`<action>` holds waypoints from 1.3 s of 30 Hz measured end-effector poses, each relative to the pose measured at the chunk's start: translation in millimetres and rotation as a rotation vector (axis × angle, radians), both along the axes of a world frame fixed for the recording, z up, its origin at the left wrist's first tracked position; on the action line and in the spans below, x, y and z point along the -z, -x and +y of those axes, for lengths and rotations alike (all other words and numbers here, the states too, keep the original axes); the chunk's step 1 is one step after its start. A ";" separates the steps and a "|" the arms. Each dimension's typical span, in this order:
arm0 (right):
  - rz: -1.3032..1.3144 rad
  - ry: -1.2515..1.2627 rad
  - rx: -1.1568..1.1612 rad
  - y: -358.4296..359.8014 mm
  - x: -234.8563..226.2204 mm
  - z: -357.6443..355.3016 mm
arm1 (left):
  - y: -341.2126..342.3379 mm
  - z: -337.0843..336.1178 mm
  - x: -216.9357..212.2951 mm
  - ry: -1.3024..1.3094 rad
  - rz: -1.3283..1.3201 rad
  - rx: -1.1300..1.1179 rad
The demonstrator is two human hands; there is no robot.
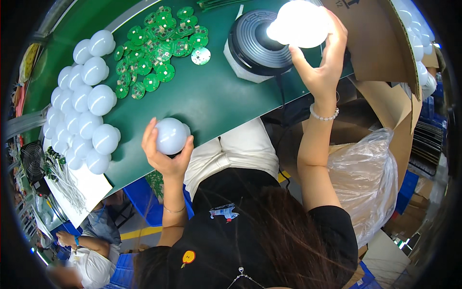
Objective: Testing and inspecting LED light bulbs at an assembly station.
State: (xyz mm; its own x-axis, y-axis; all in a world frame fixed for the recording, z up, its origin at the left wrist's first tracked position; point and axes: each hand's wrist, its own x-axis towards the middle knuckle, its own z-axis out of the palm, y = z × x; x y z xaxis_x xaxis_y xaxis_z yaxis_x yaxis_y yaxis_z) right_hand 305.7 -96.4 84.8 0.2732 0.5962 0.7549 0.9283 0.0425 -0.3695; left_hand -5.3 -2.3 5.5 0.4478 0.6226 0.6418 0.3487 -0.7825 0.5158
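My right hand [320,60] grips a brightly lit light bulb [302,24] at the far right of the table. The lit bulb's lower end is at the edge of a round black device [257,41] with a ringed top, set on a white base; glare hides whether they touch. Near the table's front edge, my left hand [166,154] is closed round an unlit white bulb [172,136], thumb on one side and fingers on the other. Several more white bulbs [89,98] stand grouped at the left of the green table.
Round green circuit boards [154,48] lie heaped at the back middle of the table [207,101]. White wires [70,185] rest on paper at the left. An open cardboard box [380,38] with clear plastic [363,183] stands at the right. Another person [91,255] sits at lower left.
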 end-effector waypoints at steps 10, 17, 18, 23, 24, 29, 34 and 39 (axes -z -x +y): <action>-0.141 -0.022 0.079 30.3 -18.3 32.1 | 0.4 0.2 0.7 -0.004 0.007 0.002; -0.055 -0.045 0.148 26.7 -9.5 24.4 | 0.4 0.2 0.7 -0.006 0.012 0.010; -0.017 -0.006 0.126 26.4 -10.9 23.3 | 0.6 0.5 0.7 -0.016 0.013 0.009; -0.040 0.030 0.118 24.4 -17.0 17.9 | -0.2 0.7 0.5 -0.026 0.015 0.012; -0.119 0.062 0.126 23.2 -17.8 17.0 | -0.4 1.2 1.4 -0.021 0.012 0.013; 0.070 -0.034 0.040 21.4 -5.3 6.4 | 1.2 0.3 0.1 -0.025 0.015 0.007; -0.027 -0.086 -0.096 22.5 -2.3 6.2 | 0.1 0.9 0.4 -0.021 0.007 0.014; -0.083 0.017 0.092 26.4 -29.5 20.2 | -1.7 1.1 0.1 -0.029 0.003 0.020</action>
State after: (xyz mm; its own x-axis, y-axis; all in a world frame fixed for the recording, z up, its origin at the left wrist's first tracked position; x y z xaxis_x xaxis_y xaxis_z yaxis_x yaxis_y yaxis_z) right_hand 279.2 -76.3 114.3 0.2644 0.5843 0.7672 0.9554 -0.0502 -0.2910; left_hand -3.6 -1.1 5.3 0.4618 0.5944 0.6584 0.3345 -0.8042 0.4913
